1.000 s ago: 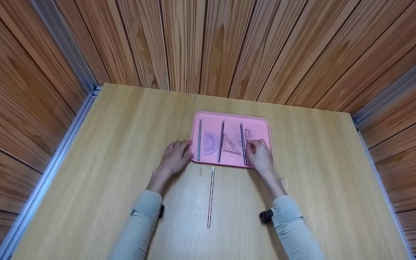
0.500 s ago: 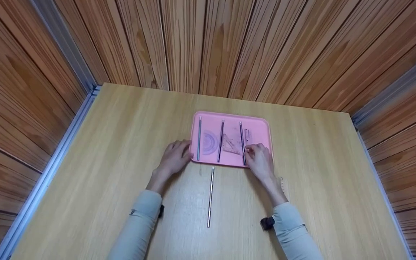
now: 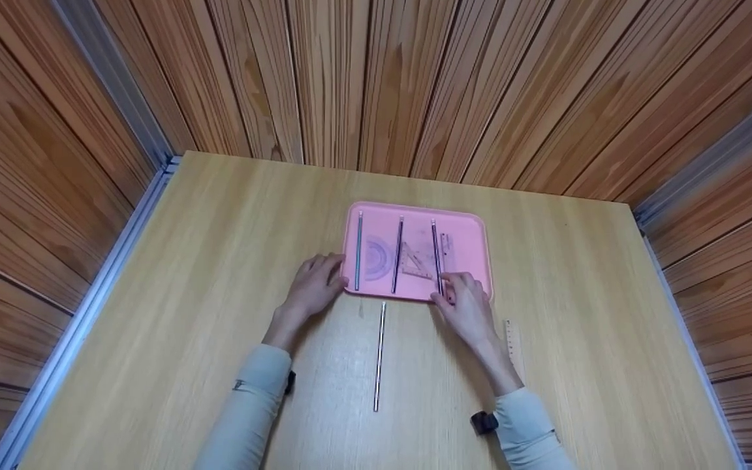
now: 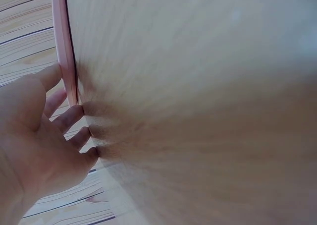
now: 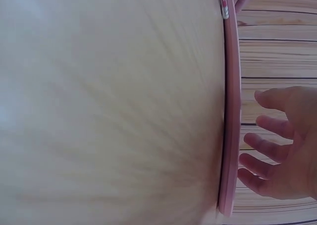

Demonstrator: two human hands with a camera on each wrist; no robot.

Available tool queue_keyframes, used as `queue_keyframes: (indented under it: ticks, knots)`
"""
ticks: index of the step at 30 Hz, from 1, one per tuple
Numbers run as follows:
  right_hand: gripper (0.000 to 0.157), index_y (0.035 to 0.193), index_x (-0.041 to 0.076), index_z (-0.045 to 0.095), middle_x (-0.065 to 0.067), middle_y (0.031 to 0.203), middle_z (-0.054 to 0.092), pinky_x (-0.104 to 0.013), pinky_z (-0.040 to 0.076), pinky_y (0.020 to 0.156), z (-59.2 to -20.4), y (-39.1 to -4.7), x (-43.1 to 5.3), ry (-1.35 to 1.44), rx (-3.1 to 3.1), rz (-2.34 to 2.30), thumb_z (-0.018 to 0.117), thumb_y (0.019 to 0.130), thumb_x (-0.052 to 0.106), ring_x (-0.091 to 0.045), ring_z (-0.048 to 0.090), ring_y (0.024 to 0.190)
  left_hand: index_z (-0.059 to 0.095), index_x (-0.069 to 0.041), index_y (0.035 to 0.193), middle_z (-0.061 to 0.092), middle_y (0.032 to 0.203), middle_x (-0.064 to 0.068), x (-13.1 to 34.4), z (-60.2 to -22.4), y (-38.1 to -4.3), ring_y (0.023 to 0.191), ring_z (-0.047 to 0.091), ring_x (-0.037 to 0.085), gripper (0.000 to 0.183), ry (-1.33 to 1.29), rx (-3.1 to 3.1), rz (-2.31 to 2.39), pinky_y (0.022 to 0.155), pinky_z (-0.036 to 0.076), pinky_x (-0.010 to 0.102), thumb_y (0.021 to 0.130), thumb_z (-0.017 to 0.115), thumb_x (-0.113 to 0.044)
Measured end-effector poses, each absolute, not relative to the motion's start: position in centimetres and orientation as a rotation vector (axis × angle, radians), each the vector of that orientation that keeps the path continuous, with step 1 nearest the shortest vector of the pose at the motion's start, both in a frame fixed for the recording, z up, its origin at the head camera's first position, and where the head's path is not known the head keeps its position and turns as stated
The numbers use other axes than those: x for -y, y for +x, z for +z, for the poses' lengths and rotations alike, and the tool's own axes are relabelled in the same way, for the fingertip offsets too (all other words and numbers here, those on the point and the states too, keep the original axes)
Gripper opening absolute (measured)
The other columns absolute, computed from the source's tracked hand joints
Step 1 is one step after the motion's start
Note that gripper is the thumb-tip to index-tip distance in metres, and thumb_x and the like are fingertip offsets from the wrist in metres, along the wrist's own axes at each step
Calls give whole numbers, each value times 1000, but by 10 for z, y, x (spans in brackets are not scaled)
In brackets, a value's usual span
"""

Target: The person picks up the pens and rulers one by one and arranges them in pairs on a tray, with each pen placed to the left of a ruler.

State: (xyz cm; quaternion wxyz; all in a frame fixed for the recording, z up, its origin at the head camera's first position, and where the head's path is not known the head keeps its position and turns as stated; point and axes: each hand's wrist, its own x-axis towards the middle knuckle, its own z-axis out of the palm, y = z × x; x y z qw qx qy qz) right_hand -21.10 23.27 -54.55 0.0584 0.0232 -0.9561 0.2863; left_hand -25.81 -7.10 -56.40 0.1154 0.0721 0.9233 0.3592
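The pink tray (image 3: 474,248) lies on the table. In it are a teal pencil (image 3: 359,251), two dark pencils, a clear protractor (image 3: 376,258), a clear set square (image 3: 414,262) and a small ruler-like piece (image 3: 446,247) at the right. My left hand (image 3: 314,284) rests at the tray's left edge, thumb and fingertips against the rim (image 4: 65,51). My right hand (image 3: 467,307) is over the near right part of the tray, by the lower end of the right dark pencil (image 3: 437,254). Its fingers are loosely bent and hold nothing in the right wrist view.
A shiny pencil (image 3: 380,356) lies on the table in front of the tray, between the forearms. Beside the right forearm lies a ruler (image 3: 510,343), partly hidden. Wood-panelled walls (image 3: 389,85) stand behind the table and at both sides.
My right hand has drawn back toward the tray's near edge, away from the small piece and along the right dark pencil. More of the ruler by the forearm shows. The left hand stays put.
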Motion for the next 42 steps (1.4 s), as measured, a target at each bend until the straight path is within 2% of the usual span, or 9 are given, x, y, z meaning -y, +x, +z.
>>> queue_keyframes:
  ticks: [11, 23, 32, 42]
  knots:
    - [44, 126, 7, 65, -13, 114, 64, -47, 45, 90, -538, -188, -216, 158, 2898, 826, 75, 88, 26, -33, 56, 104, 39, -26, 152, 37, 158, 6, 71, -563, -259, 152, 20, 30, 54, 198, -2701, 1029, 125, 16, 51, 102, 52, -39]
    - [33, 117, 10, 68, -6, 100, 69, -43, 50, 85, -534, -164, -181, 384, 2939, 786, 74, 88, 24, -24, 60, 94, 38, -27, 153, 38, 156, 4, 71, -564, -257, 152, 20, 29, 54, 188, -2682, 1059, 124, 17, 53, 102, 52, -41]
    - [30, 116, 14, 70, 2, 88, 63, -28, 45, 68, -535, -150, -154, 583, 2970, 673, 73, 89, 27, -14, 53, 78, 40, -26, 152, 41, 154, 5, 70, -563, -257, 150, 24, 30, 53, 196, -2712, 1039, 124, 20, 52, 102, 53, -39]
    - [24, 110, 14, 73, -1, 98, 68, -33, 51, 73, -533, -144, -136, 693, 3064, 698, 72, 90, 28, -19, 60, 87, 41, -26, 151, 43, 153, 5, 70, -564, -257, 149, 27, 29, 54, 185, -2725, 1041, 123, 22, 52, 101, 54, -39]
